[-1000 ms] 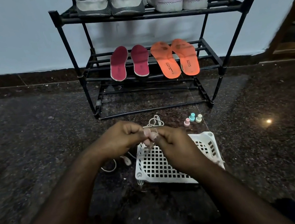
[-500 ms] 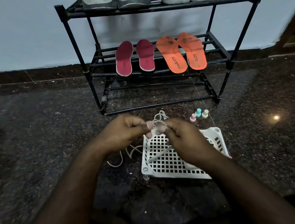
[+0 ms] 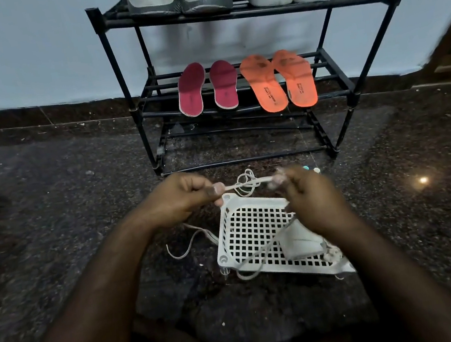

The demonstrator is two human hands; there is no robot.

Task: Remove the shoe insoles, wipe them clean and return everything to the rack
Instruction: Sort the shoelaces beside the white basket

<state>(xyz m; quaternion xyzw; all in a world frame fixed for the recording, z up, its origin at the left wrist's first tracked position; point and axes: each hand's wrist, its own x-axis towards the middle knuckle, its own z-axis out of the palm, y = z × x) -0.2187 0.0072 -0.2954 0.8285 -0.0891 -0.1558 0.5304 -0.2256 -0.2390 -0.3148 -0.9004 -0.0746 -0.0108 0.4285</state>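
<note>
Left hand [image 3: 181, 197] and right hand [image 3: 312, 202] pinch a lace [image 3: 245, 183] taut above basket [image 3: 253, 236]

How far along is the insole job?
Done: maroon insoles and orange insoles lie on the black rack middle shelf; shoes sit on top. In hand: left hand and right hand pinch a white shoelace. Left: insoles not yet in shoes.

Dim, cool light; blurred edges
</note>
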